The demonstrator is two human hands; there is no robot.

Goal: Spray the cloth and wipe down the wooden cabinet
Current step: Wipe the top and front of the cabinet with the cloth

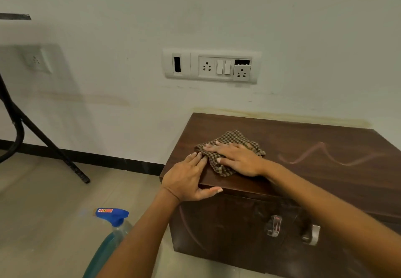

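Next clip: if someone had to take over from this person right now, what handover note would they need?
Left hand: open, resting on the front left corner of the cabinet, fingertips touching the cloth.
Right hand: open, pressing flat on the cloth, which lies on the left part of the cabinet top.
Spray bottle: on the floor left of the cabinet, partly hidden by the left forearm.
Done: wiping appears started; a zigzag streak marks the top right of the cloth. Whether the cloth was sprayed cannot be told.
Left: the rest of the top, then the front.
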